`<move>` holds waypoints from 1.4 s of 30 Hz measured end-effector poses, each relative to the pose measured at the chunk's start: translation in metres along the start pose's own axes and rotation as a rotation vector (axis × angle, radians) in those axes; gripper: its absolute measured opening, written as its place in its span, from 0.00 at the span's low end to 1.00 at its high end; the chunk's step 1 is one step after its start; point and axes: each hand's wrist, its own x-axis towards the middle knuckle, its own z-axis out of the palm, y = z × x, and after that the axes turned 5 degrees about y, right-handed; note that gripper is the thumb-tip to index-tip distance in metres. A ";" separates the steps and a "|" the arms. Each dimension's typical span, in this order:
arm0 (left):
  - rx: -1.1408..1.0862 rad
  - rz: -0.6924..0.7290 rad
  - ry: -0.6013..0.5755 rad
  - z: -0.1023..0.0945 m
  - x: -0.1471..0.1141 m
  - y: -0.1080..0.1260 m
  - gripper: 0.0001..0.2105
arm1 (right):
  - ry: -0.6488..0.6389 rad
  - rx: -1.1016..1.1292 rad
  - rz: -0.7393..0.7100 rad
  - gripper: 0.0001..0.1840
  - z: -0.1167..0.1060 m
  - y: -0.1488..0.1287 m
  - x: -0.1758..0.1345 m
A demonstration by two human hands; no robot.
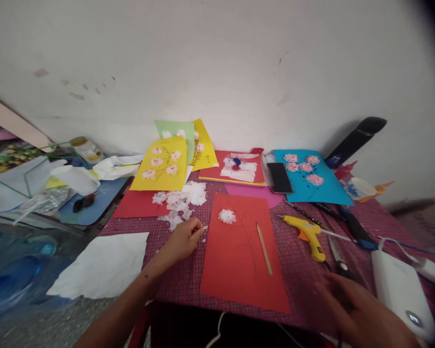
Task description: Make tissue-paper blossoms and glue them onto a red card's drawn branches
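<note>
My left hand (pixel 184 238) is closed in a pinch beside the left edge of a red paper sheet (pixel 226 268). A small bit of white paper (pixel 204 227) shows at its fingertips. On the sheet are a white crumpled-paper flower (pixel 227 216), thin drawn stem lines and a pencil-like wooden stick (pixel 264 249). Behind my left hand lies a pile of torn white paper (pixel 194 194). My right hand (pixel 366 311), blurred, is at the lower right with its fingers apart. I see nothing held in it. Nearest to it are scissors (pixel 339 258) and a yellow glue gun (pixel 306 232).
Yellow (pixel 163 164) and blue (pixel 300 188) flower cards stand or lie at the back, near a black phone (pixel 280 177). A white sheet (pixel 103 266) overhangs the left edge. A white device (pixel 402 290) with a cable, a cup (pixel 360 187) and a black bottle (pixel 357 140) occupy the right.
</note>
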 end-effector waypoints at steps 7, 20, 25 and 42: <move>0.240 -0.092 0.130 -0.045 -0.024 -0.045 0.13 | -0.185 -0.006 -0.130 0.15 0.014 -0.073 0.037; 0.350 -0.021 0.069 -0.064 -0.051 -0.072 0.15 | -0.221 -0.111 -0.129 0.12 0.058 -0.108 0.076; 0.390 0.041 0.145 -0.052 -0.044 -0.052 0.13 | -0.190 -0.064 -0.157 0.10 0.066 -0.102 0.075; 0.345 0.365 0.032 0.028 0.099 0.006 0.19 | -0.028 -0.076 -0.137 0.15 0.071 -0.089 0.080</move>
